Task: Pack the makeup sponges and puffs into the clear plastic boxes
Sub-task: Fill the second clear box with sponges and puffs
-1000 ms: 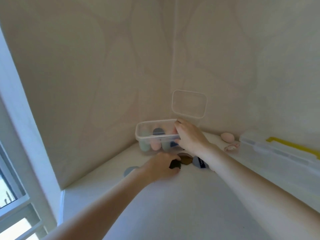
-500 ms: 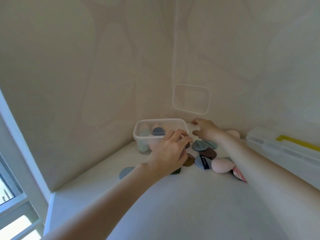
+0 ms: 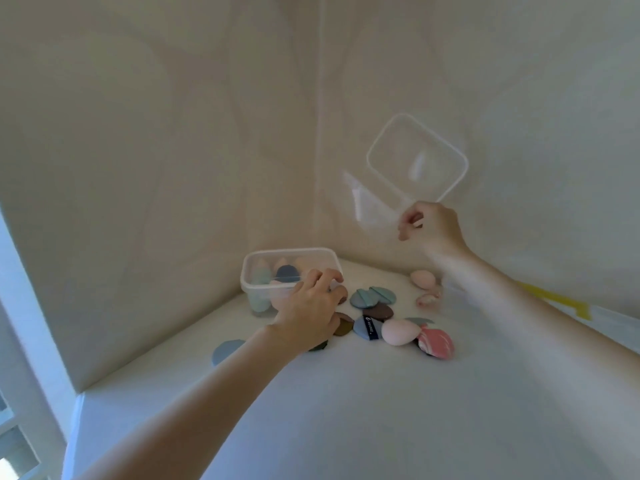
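**Corner shelf lot: sponges, puffs, one open clear box, lid aloft**

1. Grey-blue puff (image 3: 227,350). Flat disc, lying alone on the surface, leftmost item. Likely light and floppy; best pinched at the edge.
2. Clear plastic box (image 3: 258,284). Open, tucked into the corner, already holding several teardrop sponges and a blue puff. Thin walls, probably light enough to slide if nudged; steady it by the rim.
3. Left hand (image 3: 308,308). Fingers curled at the box's near rim, over dark puffs; whether it pinches one cannot be told.
4. Loose pile, right of the box: teal puffs (image 3: 372,296), brown puff (image 3: 378,311), blue puff with strap (image 3: 367,328), pink sponge (image 3: 400,332), pink marbled puff (image 3: 435,342). Sponges look soft and springy, apt to roll; grip round the belly. A second pink sponge (image 3: 423,278) sits nearer the wall.
5. Right hand (image 3: 431,226). Raised, pinching the lower corner of the clear lid (image 3: 417,157), held tilted in the air. Stiff, slick, very light.
6. Surface (image 3: 346,410). White, smooth, matte. Pale beige walls meet in a corner; window frame at far left; a second clear container with yellow trim at far right, blurred.
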`<state>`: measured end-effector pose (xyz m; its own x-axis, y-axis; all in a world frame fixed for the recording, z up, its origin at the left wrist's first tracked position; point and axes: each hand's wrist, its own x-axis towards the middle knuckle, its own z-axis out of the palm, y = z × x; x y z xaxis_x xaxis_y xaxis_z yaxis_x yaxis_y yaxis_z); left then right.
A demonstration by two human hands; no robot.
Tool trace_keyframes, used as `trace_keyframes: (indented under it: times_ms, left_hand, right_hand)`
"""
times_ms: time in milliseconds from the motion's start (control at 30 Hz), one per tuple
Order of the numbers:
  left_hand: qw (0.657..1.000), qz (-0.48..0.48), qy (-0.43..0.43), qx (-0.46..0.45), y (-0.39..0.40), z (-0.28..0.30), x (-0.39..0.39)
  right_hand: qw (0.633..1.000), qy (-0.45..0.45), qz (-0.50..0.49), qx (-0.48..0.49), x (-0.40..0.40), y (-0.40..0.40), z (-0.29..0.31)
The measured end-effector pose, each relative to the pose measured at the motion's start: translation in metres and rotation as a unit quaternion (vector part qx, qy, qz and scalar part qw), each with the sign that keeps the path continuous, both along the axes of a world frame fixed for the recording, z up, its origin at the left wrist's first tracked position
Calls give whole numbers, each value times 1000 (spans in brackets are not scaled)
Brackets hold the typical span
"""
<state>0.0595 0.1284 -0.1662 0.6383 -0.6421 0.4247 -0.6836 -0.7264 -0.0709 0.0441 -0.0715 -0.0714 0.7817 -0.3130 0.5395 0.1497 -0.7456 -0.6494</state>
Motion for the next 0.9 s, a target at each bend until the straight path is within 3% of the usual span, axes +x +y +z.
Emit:
trace_keyframes:
  times_ms: [133,233,400,500,633,767,900]
  left_hand:
    - [972,-12,-56,-227,-4,21,-19]
    - [943,-61,-146,-294,-6,44,-40]
    - [946,-81,-162,-268,-14,69,-69]
    - [985,-28,-23,-170,-15,60,-74]
    - [988,3,137,-64,-10,34,-77]
    - [969,-10,231,-84,1,25,-73]
    - [966,-3,234,-107,9,23,-71]
  right_hand:
    - [998,32,39,-33,-53,-18,16]
    - [991,71,62,-90,-92,-25,10]
    - [972,118,111,-168,-134,-17,-12]
    - [957,105,147,-225,-138,-8,-26]
    - [939,58,177,-289,-135,1,-36]
    - [953,76,206,-210,-137,8,-38]
    - [969,120,202,75,-131,-1,-37]
